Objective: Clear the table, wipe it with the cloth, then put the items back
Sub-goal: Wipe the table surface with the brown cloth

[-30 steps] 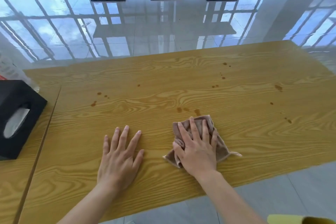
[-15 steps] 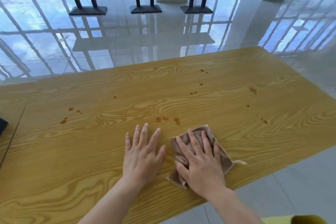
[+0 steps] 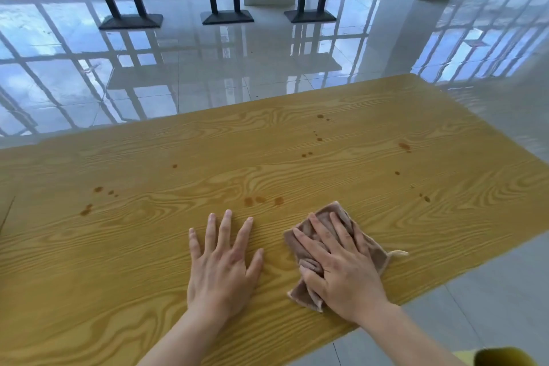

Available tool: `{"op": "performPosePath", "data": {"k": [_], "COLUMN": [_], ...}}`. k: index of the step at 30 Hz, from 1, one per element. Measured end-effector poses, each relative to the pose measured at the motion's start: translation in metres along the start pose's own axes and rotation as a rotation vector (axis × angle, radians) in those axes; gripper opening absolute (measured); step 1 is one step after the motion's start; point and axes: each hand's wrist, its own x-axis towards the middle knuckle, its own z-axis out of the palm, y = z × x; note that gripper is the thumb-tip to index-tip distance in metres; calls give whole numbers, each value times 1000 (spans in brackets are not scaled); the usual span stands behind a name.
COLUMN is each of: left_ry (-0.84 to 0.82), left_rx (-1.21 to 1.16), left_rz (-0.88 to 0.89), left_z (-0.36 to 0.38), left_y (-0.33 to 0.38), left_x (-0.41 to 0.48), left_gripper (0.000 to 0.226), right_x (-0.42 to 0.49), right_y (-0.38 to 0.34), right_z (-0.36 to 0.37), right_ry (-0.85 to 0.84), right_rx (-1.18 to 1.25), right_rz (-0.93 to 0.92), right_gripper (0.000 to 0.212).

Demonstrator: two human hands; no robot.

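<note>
Brown cloth [image 3: 375, 254] under the flat, straight-fingered right hand [image 3: 341, 272]; left hand [image 3: 221, 267] flat on the table [image 3: 118, 261] just beside.

Head view looks down, close over the table [image 3: 386, 217].

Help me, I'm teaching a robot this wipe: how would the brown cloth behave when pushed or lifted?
Probably floppy: the cloth lies crumpled in folds under the right hand, so lifted it would likely drape. Pushed, it may bunch rather than slide flat; its left side is wrinkled. It looks thin, so likely light.
</note>
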Motion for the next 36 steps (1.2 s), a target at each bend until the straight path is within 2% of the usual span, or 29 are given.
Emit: {"op": "performPosePath", "data": {"k": [3,5,6,8,10,11,13,15,16,17,19,21,23,25,27,29,32,33,34,36], "left_ry": [9,21,36,69,72,62,47,13,-5,-18,-45,-62,-48,-37,-30,-29,-12,-7,1,7], "left_rx": [-3,15,16,3,-22,-40,-89,-124,-123,-118,-115,-80,-42,-41,-35,-24,-33,-36,-44,-51], "left_rz": [-1,24,56,164,255,288,347,367,373,374,360,350,359,347,340,342,336,334,334,327], "left_z": [3,6,6,6,6,5,4,4,4,4,9,16,20,21,21,20,20,20,21,22], "left_y": [1,2,2,9,28,42,77,111,127,139,153,154,152,152,154,155,154,154,154,154], "left_x": [1,-1,-1,1,8,13,26,44,53,61,72,76,73,72,72,71,72,72,71,69], "left_gripper": [71,68,66,61,60,60,59,59,59,59,58,59,60,60,61,62,62,62,62,61], "right_x": [12,29,29,8,-19,-21,-9,11,17,18,0,-24,-28,-10,15,23,-3,-10,-11,3], "right_y": [43,40,31,21,42,66,107,125,121,115,106,124,166,203,209,188,164,172,186,215], "right_z": [-6,-10,-10,-6,-7,-9,-16,-20,-18,-16,-13,-18,-21,-26,-30,-28,-22,-25,-30,-35], "right_ry": [-9,-37,-30,-11,-21,-17,-17,-15,-2,7,18,-10,-19,-28,-43,-37,10,-1,-26,-66], "right_rx": [9,4,11,22,2,-1,-4,4,7,8,-15,-16,-7,12,47,44,0,0,-3,-3], "right_rz": [232,375,365,193,95,136,337,531,557,528,356,254,355,576,690,602,275,215,210,343], "right_gripper": [63,65,65,65,63,62,62,66,65,64,62,62,64,66,63,62,63,64,64,64]}}
